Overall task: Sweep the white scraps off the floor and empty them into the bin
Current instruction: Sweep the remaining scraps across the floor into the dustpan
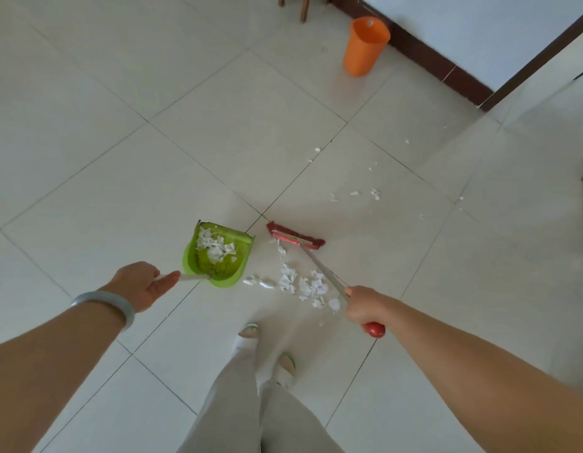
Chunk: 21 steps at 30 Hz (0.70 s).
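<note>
My left hand grips the pale handle of a green dustpan that rests on the floor with white scraps inside. My right hand is closed around the metal handle of a red broom, whose head lies on the tiles just right of the dustpan. A pile of white scraps lies between the dustpan and my right hand. More scattered scraps dot the floor farther off. The orange bin stands upright by the wall at the top.
A dark brown skirting runs along the wall behind the bin, ending at a corner on the right. Wooden furniture legs stand at the top edge. My legs and feet are below the scrap pile, on pale tiled floor.
</note>
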Each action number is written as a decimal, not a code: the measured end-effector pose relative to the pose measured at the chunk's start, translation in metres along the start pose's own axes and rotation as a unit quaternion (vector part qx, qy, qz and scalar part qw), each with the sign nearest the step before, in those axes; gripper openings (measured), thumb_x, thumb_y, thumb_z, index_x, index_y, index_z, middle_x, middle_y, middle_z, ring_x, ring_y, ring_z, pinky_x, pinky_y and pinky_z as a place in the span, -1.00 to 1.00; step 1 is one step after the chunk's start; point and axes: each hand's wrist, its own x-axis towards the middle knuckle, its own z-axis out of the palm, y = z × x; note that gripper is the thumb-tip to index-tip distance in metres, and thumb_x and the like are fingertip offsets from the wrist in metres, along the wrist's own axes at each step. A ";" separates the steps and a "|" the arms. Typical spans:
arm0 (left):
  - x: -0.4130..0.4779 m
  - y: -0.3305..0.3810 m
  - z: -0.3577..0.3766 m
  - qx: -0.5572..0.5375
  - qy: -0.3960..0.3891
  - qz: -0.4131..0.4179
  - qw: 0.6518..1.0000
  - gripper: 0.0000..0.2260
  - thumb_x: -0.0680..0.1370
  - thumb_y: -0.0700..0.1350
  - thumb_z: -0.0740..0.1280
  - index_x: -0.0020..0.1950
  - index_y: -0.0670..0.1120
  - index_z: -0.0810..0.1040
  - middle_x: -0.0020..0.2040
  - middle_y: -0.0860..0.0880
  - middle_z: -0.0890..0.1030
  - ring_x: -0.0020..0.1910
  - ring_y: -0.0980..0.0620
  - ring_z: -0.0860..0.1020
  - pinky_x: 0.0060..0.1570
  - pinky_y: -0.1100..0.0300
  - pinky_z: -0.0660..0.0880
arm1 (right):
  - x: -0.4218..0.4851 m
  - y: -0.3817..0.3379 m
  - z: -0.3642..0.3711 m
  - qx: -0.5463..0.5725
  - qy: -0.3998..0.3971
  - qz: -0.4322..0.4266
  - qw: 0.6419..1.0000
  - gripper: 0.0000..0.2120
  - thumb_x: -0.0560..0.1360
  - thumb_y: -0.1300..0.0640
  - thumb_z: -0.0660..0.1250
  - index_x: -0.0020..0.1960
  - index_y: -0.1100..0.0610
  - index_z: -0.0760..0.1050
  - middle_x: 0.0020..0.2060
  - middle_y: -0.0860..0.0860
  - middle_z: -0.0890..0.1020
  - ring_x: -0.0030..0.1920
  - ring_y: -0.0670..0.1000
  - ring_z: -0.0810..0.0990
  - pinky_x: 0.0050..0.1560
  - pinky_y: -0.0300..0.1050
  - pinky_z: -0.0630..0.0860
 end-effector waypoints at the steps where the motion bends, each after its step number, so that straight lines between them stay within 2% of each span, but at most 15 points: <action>1: -0.005 0.001 0.004 -0.002 -0.003 -0.006 1.000 -0.51 0.57 0.22 0.10 -0.42 -0.07 0.36 -0.48 0.00 0.39 -0.40 -0.03 0.43 -0.33 0.20 0.35 | -0.007 0.006 -0.001 -0.026 -0.009 -0.004 1.000 -0.68 0.48 0.31 0.10 0.22 0.20 0.40 -0.31 0.05 0.49 -0.42 -0.01 0.53 -0.46 -0.22 0.37; 4: -0.023 0.003 0.015 -0.015 -0.002 -0.019 1.000 -0.51 0.57 0.23 0.10 -0.41 -0.08 0.36 -0.47 0.00 0.39 -0.38 -0.04 0.44 -0.24 0.19 0.41 | -0.026 0.016 -0.010 -0.091 -0.022 -0.014 0.995 -0.64 0.51 0.31 0.10 0.28 0.20 0.38 -0.28 0.04 0.45 -0.43 -0.04 0.47 -0.45 -0.22 0.36; 7: -0.040 -0.003 0.026 -0.026 -0.002 -0.030 0.999 -0.50 0.57 0.24 0.10 -0.42 -0.09 0.36 -0.47 0.00 0.39 -0.39 -0.03 0.44 -0.25 0.16 0.42 | -0.032 0.021 -0.021 -0.127 -0.020 -0.029 0.991 -0.71 0.45 0.31 0.11 0.14 0.17 0.42 -0.24 0.12 0.53 -0.44 0.03 0.52 -0.42 -0.18 0.43; 12: -0.070 -0.007 0.043 -0.043 -0.006 -0.065 0.997 -0.50 0.57 0.23 0.09 -0.41 -0.10 0.35 -0.48 0.00 0.36 -0.44 0.01 0.38 -0.38 0.25 0.33 | -0.031 0.025 -0.027 -0.162 -0.003 -0.058 0.985 -0.81 0.37 0.28 0.10 -0.08 0.11 0.39 -0.14 0.16 0.57 -0.40 0.07 0.55 -0.41 -0.15 0.47; 15: -0.089 -0.011 0.057 -0.061 0.006 -0.086 0.994 -0.50 0.57 0.23 0.11 -0.42 -0.10 0.35 -0.49 0.00 0.36 -0.46 0.01 0.37 -0.41 0.25 0.31 | -0.021 0.011 -0.026 -0.176 0.006 -0.071 0.982 -0.72 0.42 0.31 0.07 0.07 0.13 0.39 -0.10 0.17 0.54 -0.45 0.07 0.53 -0.45 -0.18 0.46; 17: -0.099 -0.014 0.064 -0.070 0.010 -0.100 0.993 -0.49 0.56 0.23 0.12 -0.44 -0.09 0.34 -0.50 0.00 0.36 -0.47 0.02 0.37 -0.41 0.23 0.31 | -0.011 0.000 -0.021 -0.186 0.011 -0.083 0.979 -0.67 0.44 0.32 0.07 0.16 0.13 0.36 -0.09 0.18 0.53 -0.43 0.09 0.52 -0.40 -0.15 0.45; 19: -0.110 -0.019 0.069 -0.074 0.012 -0.116 0.990 -0.49 0.56 0.24 0.12 -0.45 -0.09 0.34 -0.50 0.00 0.37 -0.48 0.01 0.38 -0.40 0.22 0.32 | -0.003 -0.007 -0.014 -0.203 0.009 -0.093 0.975 -0.61 0.44 0.33 0.07 0.23 0.13 0.35 -0.10 0.17 0.51 -0.39 0.10 0.51 -0.38 -0.13 0.43; 21: -0.120 -0.023 0.074 -0.082 0.013 -0.127 0.988 -0.48 0.55 0.25 0.13 -0.44 -0.09 0.35 -0.50 -0.01 0.37 -0.47 0.00 0.38 -0.41 0.21 0.31 | -0.001 -0.009 -0.008 -0.237 0.004 -0.091 0.967 -0.47 0.45 0.35 0.08 0.39 0.08 0.30 -0.15 0.13 0.49 -0.43 0.07 0.48 -0.43 -0.18 0.40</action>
